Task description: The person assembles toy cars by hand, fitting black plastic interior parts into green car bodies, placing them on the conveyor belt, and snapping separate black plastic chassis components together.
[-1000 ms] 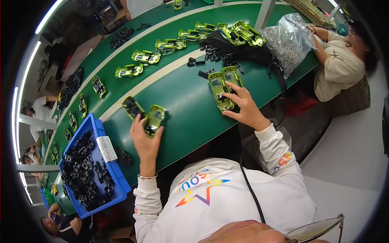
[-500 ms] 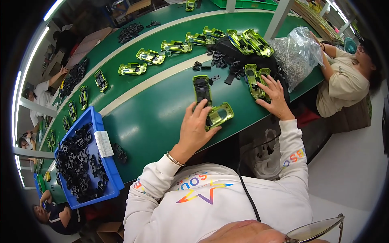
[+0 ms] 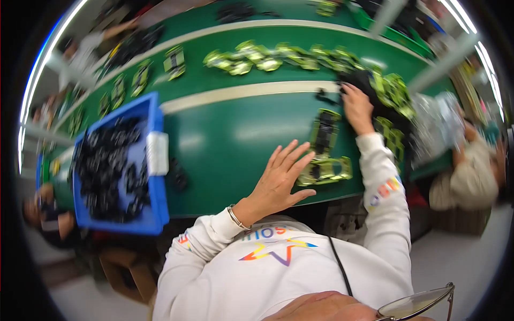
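My left hand (image 3: pixel 281 179) is open, its fingers spread over the green table, with the fingertips close to two lime-green toy car bodies. One car body (image 3: pixel 325 131) has a black part inside and lies lengthwise; the other car body (image 3: pixel 334 170) lies across its near end. My right hand (image 3: pixel 358 107) reaches over the small black plastic parts (image 3: pixel 326 96) beside a dark bag or cloth. Its fingers bend down among dark things, and blur hides whether they grip anything. To the right of that forearm are more lime-green car bodies (image 3: pixel 391 134).
At left stands a blue bin (image 3: pixel 161 187) of black parts, with a black piece (image 3: pixel 178 174) beside it. Lime-green car bodies (image 3: pixel 257 55) line the strip beyond the pale divider (image 3: pixel 235 93). A clear plastic bag (image 3: pixel 436 123) sits at right near a co-worker (image 3: pixel 471 176).
My right hand has left the car bodies on the right and moved to the black parts. My left hand has come off the two car bodies and opened. The whole view has turned.
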Tool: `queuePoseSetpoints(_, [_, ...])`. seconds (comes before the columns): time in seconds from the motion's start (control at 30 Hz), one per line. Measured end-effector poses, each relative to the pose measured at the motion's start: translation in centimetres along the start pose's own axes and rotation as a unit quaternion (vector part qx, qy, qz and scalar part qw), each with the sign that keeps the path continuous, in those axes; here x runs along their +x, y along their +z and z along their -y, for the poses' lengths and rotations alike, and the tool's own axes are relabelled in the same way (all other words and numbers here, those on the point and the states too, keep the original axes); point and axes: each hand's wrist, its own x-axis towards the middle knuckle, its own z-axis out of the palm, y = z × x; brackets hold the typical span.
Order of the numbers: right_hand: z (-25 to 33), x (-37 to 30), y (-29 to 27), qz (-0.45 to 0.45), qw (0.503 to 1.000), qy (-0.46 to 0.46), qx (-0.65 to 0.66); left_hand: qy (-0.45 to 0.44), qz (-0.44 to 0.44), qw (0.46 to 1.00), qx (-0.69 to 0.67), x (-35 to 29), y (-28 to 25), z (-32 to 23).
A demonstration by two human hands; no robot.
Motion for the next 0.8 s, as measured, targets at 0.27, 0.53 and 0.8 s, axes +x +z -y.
queuePoseSetpoints(0.27, [1.4,-3.1,-5.4,0.127,0.968,-0.13,0.175,-0.209,-0.294,0.923,0.135,-11.7,-9.9,4.8])
queuePoseSetpoints(0.53, [1.6,-2.5,-6.6,0.187,0.955,-0.15,0.175,-0.285,-0.245,0.913,0.158,-12.9,-6.8,7.2])
queuePoseSetpoints(0.8, [1.2,-1.6,-6.5,0.173,0.943,0.009,0.285,-0.208,-0.235,0.944,0.106,-7.1,-7.7,7.4])
